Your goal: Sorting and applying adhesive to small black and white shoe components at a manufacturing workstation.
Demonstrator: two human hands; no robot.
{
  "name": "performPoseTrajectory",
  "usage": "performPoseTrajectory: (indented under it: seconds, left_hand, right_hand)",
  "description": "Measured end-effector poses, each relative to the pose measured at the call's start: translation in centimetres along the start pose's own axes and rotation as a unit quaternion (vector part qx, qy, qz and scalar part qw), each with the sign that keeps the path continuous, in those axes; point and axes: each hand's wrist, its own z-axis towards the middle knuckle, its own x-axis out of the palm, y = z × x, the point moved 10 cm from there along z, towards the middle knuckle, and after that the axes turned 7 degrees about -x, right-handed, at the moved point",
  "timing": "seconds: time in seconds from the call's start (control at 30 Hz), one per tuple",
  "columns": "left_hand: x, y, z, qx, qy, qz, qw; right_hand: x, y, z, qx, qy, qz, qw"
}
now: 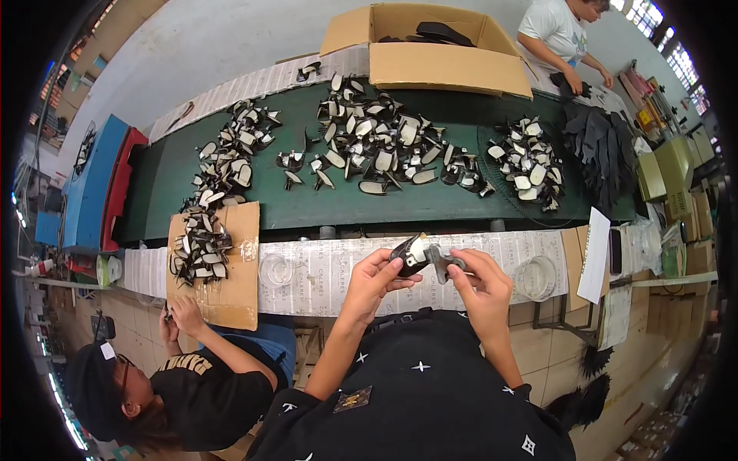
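My left hand (372,281) is closed on a small curved shoe piece (410,255), black outside with a white patch inside. Close to it on the right, my right hand (483,286) pinches a dark grey folded piece (443,264) between thumb and fingers. The two pieces nearly meet in front of my chest; I cannot tell whether they touch. Both are above the paper-covered near ledge (338,257). Beyond, on the green conveyor belt (300,207), lies a large heap of similar black-and-white pieces (384,146).
More pieces fill a wire basket (530,165) at right, beside black cut material (600,146). A cardboard box (446,65) stands behind. Clear round dishes (536,278) sit on the ledge. At left, a co-worker (207,396) sits by piece-covered cardboard (238,296); another person (560,42) works far right.
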Motion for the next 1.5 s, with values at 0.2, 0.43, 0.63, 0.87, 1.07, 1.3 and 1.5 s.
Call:
performPoseTrajectory:
  seconds: [0.2, 0.43, 0.63, 0.87, 1.07, 1.3, 1.5]
  left_hand:
    - [-0.6, -0.2, -0.5, 0.007, -0.013, -0.018, 1.0]
    - [-1.6, -0.5, -0.8, 0.011, -0.035, -0.013, 0.999]
    - [-1.7, -0.2, -0.4, -0.006, -0.035, -0.026, 0.999]
    - [-1.4, 0.5, 0.2, -0.023, -0.027, -0.028, 0.999]
    - [-1.4, 0.7, 0.4, -0.028, -0.036, -0.023, 0.999]
    - [-0.6, 0.4, 0.6, -0.024, -0.026, 0.005, 0.999]
    - [0.0, 0.7, 0.9, -0.027, -0.014, 0.021, 0.999]
  right_hand:
    - [2.8, 0.8, 0.3, -0.046, 0.053, -0.028, 0.997]
    - [3.1, 2.0, 0.5, -0.145, 0.06, -0.176, 0.972]
    - [1.7, 1.9, 1.0, -0.14, 0.017, -0.18, 0.973]
    - [2.3, 1.3, 0.9, -0.108, 0.068, -0.122, 0.984]
    - [0.3, 1.0, 1.3, -0.133, 0.007, -0.188, 0.973]
    - [0.0, 0.6, 2.1, -0.096, 0.034, -0.097, 0.99]
    - [1.4, 1.0, 2.4, -0.134, 0.089, -0.116, 0.98]
